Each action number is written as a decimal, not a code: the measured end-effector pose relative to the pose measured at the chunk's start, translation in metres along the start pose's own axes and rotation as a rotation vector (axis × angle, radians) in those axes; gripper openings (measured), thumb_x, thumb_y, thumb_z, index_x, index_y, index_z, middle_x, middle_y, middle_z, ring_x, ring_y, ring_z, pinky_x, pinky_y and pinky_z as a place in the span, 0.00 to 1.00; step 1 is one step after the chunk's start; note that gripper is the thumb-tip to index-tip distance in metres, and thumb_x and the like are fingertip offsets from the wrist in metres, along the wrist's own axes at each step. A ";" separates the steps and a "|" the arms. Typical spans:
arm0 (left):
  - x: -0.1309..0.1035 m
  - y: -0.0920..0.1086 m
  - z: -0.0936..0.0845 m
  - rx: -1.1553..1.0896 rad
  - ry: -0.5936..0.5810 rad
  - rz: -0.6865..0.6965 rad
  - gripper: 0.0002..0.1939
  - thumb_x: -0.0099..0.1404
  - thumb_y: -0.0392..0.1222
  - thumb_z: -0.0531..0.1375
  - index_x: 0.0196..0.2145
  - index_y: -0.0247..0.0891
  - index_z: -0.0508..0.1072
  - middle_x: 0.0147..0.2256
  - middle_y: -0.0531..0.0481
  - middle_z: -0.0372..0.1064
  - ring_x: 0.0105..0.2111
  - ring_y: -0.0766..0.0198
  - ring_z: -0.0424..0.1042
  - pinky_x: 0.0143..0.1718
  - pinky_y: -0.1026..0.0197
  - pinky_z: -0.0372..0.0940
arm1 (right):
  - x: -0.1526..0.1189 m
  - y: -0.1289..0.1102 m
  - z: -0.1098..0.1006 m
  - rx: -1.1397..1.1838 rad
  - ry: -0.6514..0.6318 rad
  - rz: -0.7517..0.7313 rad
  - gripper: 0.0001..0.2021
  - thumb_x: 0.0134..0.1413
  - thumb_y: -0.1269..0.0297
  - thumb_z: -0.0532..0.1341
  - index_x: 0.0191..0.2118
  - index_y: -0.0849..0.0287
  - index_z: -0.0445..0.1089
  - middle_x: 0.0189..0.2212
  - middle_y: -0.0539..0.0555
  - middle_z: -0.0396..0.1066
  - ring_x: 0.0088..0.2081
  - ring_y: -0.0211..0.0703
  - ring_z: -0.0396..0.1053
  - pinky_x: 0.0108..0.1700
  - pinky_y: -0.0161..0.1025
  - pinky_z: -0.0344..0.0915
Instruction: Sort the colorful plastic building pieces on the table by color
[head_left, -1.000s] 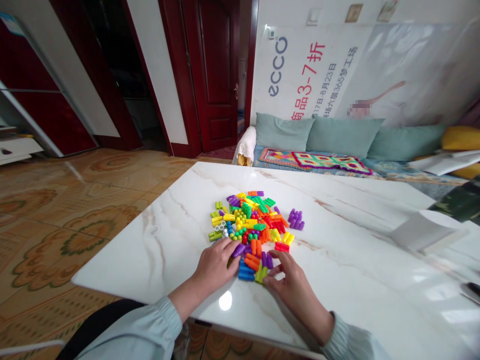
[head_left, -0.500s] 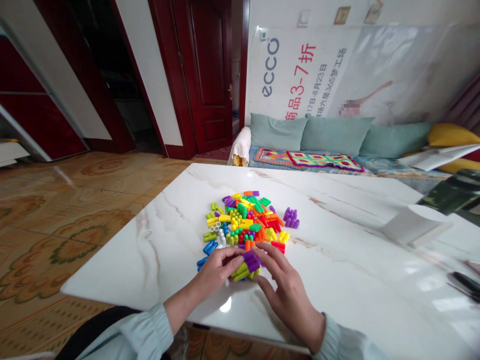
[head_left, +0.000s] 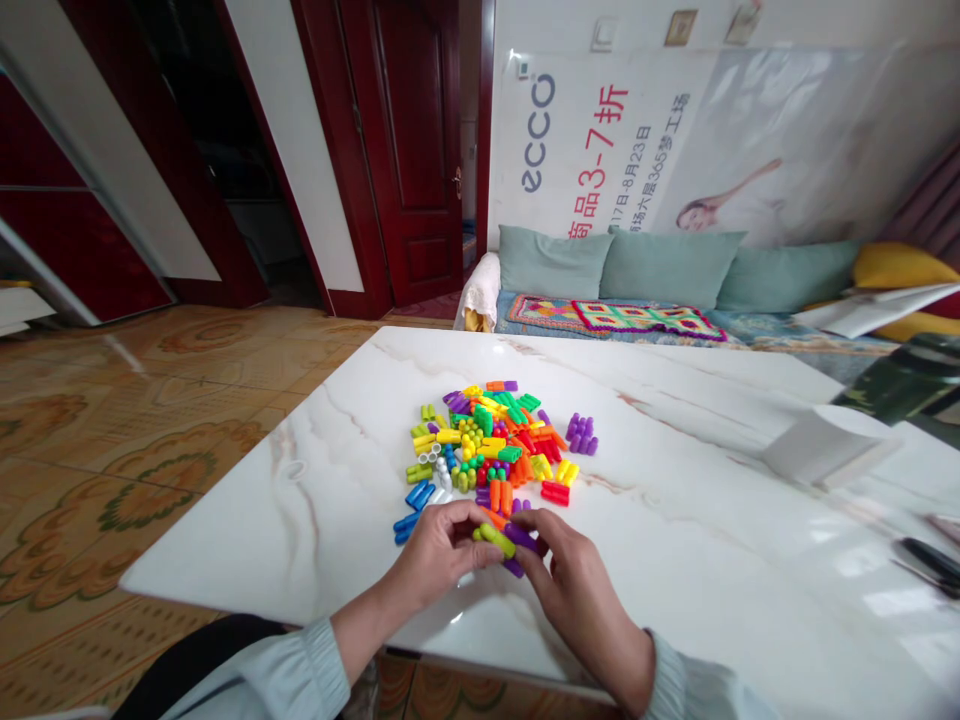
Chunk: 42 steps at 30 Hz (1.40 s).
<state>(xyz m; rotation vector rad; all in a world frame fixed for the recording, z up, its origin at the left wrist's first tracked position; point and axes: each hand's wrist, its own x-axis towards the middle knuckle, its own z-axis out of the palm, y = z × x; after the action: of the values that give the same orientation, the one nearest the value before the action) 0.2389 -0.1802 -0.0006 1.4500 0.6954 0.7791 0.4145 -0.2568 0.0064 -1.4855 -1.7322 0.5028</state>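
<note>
My left hand (head_left: 444, 555) pinches a yellow-green plastic toy block (head_left: 496, 541) made of rounded tubes. Against its right end is a purple block (head_left: 523, 539), held between the thumb and fingers of my right hand (head_left: 574, 572). The two pieces touch; whether they are locked together I cannot tell. Just beyond my fingers lies a pile of similar blocks (head_left: 472, 440) in many colours. An orange block (head_left: 500, 497) and a red block (head_left: 556, 493) are at its near side, and blue blocks (head_left: 420, 495) lie beyond my left hand.
The pile sits on a white marbled table (head_left: 675, 540). A purple cluster of blocks (head_left: 583, 434) lies apart at its right. Farther right are a white angled object (head_left: 825, 450), a dark green container (head_left: 915, 385) and a black item (head_left: 930, 562). A cushioned sofa (head_left: 667, 275) stands behind.
The yellow-green and purple blocks have turned in my hands, now lying more sideways. My right hand's fingers have drawn in around the purple block.
</note>
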 end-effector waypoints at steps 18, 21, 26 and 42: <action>0.001 -0.001 -0.016 0.176 -0.059 0.016 0.18 0.55 0.51 0.68 0.31 0.33 0.71 0.28 0.51 0.65 0.28 0.66 0.64 0.30 0.66 0.60 | 0.055 0.116 -0.098 -0.096 0.490 0.322 0.16 0.45 0.55 0.60 0.36 0.62 0.73 0.26 0.56 0.75 0.26 0.43 0.69 0.29 0.40 0.68; 0.000 -0.001 -0.013 0.279 -0.082 0.046 0.16 0.56 0.50 0.66 0.30 0.33 0.72 0.28 0.50 0.66 0.29 0.65 0.64 0.31 0.65 0.61 | 0.058 0.121 -0.084 -0.216 0.477 0.275 0.13 0.42 0.57 0.60 0.32 0.60 0.72 0.25 0.55 0.74 0.27 0.44 0.69 0.32 0.41 0.66; 0.001 -0.003 -0.014 0.338 -0.091 0.081 0.16 0.57 0.51 0.65 0.30 0.33 0.72 0.28 0.51 0.66 0.29 0.65 0.65 0.31 0.65 0.61 | 0.059 0.116 -0.057 -0.219 0.373 0.201 0.11 0.44 0.60 0.59 0.33 0.58 0.73 0.25 0.54 0.75 0.26 0.43 0.69 0.31 0.39 0.64; 0.001 -0.001 -0.013 0.372 -0.040 0.098 0.13 0.56 0.48 0.66 0.30 0.34 0.74 0.29 0.49 0.69 0.28 0.65 0.66 0.29 0.66 0.62 | 0.066 0.139 -0.059 -0.277 0.368 0.216 0.14 0.47 0.59 0.57 0.38 0.59 0.71 0.31 0.56 0.76 0.30 0.46 0.71 0.34 0.41 0.66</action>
<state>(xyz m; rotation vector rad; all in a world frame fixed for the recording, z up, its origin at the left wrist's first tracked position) 0.2289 -0.1712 -0.0015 1.8429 0.7715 0.7178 0.5486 -0.1723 -0.0382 -1.8413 -1.3990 0.0849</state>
